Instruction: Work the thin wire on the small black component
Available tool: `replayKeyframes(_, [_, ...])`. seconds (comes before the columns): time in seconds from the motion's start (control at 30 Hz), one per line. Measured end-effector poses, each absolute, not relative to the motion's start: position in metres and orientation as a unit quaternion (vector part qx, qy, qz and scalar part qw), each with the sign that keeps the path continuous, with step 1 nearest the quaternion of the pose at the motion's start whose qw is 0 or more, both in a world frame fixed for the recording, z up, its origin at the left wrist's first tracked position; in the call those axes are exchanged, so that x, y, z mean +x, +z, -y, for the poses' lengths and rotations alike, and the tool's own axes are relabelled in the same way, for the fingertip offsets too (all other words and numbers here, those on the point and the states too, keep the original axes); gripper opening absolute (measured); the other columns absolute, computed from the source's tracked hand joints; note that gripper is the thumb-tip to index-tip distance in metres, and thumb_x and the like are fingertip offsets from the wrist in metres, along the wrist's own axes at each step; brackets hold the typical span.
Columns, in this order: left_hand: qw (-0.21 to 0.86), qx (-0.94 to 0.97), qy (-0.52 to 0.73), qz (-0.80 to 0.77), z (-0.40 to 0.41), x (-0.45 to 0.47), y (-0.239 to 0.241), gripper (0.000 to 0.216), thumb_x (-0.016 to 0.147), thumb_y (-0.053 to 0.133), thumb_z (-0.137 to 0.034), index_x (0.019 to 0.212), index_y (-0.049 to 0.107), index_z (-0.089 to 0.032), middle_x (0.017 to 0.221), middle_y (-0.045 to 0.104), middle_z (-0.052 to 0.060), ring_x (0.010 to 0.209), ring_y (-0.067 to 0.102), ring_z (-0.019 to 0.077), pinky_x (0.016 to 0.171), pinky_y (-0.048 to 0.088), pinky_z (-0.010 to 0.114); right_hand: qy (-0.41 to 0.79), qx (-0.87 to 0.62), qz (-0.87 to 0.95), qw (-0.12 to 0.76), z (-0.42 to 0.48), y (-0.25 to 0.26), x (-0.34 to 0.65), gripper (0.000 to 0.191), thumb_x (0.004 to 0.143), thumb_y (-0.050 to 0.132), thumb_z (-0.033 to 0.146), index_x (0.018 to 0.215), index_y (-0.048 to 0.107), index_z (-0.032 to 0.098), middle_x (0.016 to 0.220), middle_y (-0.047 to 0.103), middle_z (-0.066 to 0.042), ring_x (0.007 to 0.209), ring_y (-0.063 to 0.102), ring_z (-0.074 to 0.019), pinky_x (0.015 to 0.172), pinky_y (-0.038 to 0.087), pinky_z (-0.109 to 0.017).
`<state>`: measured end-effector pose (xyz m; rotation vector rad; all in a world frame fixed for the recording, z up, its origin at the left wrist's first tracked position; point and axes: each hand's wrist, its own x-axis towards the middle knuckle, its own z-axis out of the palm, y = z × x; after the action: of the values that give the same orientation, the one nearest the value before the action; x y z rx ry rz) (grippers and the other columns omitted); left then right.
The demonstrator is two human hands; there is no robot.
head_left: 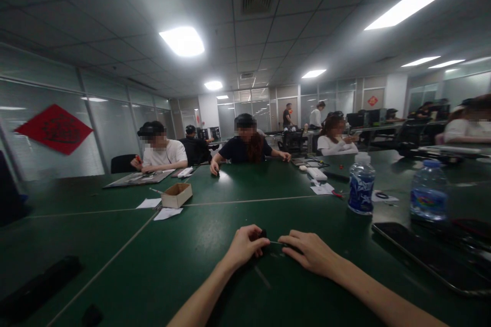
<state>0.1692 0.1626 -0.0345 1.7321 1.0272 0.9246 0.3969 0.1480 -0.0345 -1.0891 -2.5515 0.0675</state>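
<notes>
Above the green table, my left hand is closed, its fingers pinching a small black part mostly covered by them. To its right, my right hand has its fingers wrapped on the dark handle of what looks like a thin screwdriver. The slim, pale metal shaft spans the gap between both hands and reaches the fingertips of my left hand. Whether its tip touches the black part cannot be made out.
A water bottle, another bottle and a large dark phone-like slab stand or lie at right. An open cardboard box sits on papers at left. A long black object lies near left. Several people sit across the table.
</notes>
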Motion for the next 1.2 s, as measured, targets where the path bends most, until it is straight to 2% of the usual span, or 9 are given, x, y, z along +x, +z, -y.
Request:
replayKeyframes(0.17, [0.460, 0.687, 0.396, -0.399, -0.166, 0.168, -0.038, 0.039, 0.070, 0.067, -0.040, 0.094, 0.057, -0.010, 0.078, 0.062, 0.006, 0.056, 0.056, 0.0124, 0.055, 0.045, 0.025, 0.029, -0.399, 0.896, 0.191, -0.147, -0.034, 0.396, 0.031, 0.094, 0.037, 0.036, 0.114, 0.057, 0.024, 0.093, 0.059, -0.004, 0.075, 0.057, -0.0148, 0.066, 0.044, -0.026])
replayKeyframes(0.47, [0.472, 0.680, 0.405, -0.388, -0.172, 0.169, -0.043, 0.032, 0.068, 0.068, -0.033, 0.089, 0.059, -0.010, 0.081, 0.062, 0.007, 0.059, 0.056, 0.0123, 0.058, 0.046, 0.026, 0.005, -0.407, 0.893, 0.193, -0.148, -0.036, 0.395, 0.031, 0.093, 0.037, 0.034, 0.113, 0.057, 0.023, 0.092, 0.060, -0.005, 0.076, 0.058, -0.0161, 0.067, 0.045, -0.027])
replayKeyframes(0.87, [0.471, 0.656, 0.438, -0.395, -0.175, 0.168, -0.046, 0.038, 0.071, 0.065, -0.044, 0.088, 0.053, -0.013, 0.078, 0.057, 0.004, 0.061, 0.056, 0.0125, 0.057, 0.046, 0.025, 0.026, -0.413, 0.890, 0.191, -0.146, -0.031, 0.396, 0.031, 0.094, 0.037, 0.035, 0.112, 0.057, 0.022, 0.092, 0.059, -0.005, 0.074, 0.056, -0.0148, 0.065, 0.045, -0.026])
replayKeyframes(1.0, [0.480, 0.641, 0.450, -0.397, -0.171, 0.167, -0.042, 0.035, 0.073, 0.062, -0.044, 0.088, 0.050, -0.013, 0.075, 0.055, 0.002, 0.062, 0.056, 0.0124, 0.059, 0.045, 0.025, 0.010, -0.405, 0.895, 0.184, -0.146, -0.032, 0.396, 0.030, 0.093, 0.037, 0.035, 0.113, 0.058, 0.023, 0.091, 0.059, -0.005, 0.074, 0.057, -0.0148, 0.065, 0.045, -0.026])
replayKeyframes(1.2, [0.483, 0.656, 0.436, -0.383, -0.173, 0.168, -0.043, 0.037, 0.071, 0.065, -0.041, 0.090, 0.049, -0.014, 0.083, 0.056, 0.004, 0.059, 0.056, 0.0118, 0.057, 0.045, 0.026, 0.011, -0.405, 0.895, 0.185, -0.147, -0.033, 0.395, 0.031, 0.094, 0.037, 0.033, 0.113, 0.057, 0.023, 0.093, 0.060, -0.005, 0.075, 0.057, -0.0155, 0.066, 0.045, -0.026])
